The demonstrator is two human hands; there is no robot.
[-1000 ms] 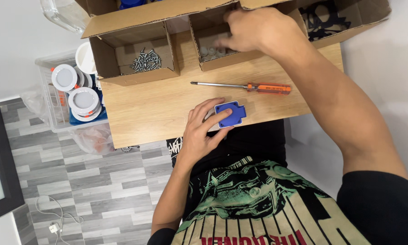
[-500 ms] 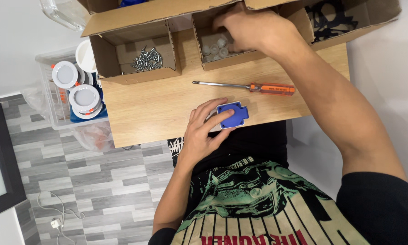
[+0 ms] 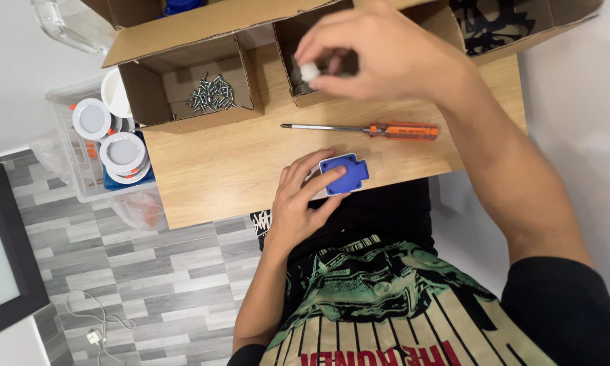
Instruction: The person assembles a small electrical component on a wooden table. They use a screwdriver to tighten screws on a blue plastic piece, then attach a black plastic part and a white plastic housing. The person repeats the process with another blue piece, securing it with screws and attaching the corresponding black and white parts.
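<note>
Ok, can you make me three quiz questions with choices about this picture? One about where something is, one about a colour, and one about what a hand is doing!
1. Where is the screwdriver?
A. flat on the wooden table
B. inside a box
C. on the floor

2. What colour is the plastic part under the left hand?
A. red
B. blue
C. green

3. What is the right hand doing?
A. lying flat on the table
B. gripping the screwdriver
C. pinching a small white piece

Answers:
1 A, it lies on bare wood between the hands.
2 B, the part is plainly blue.
3 C, its fingertips hold the white piece above a cardboard box.
</note>
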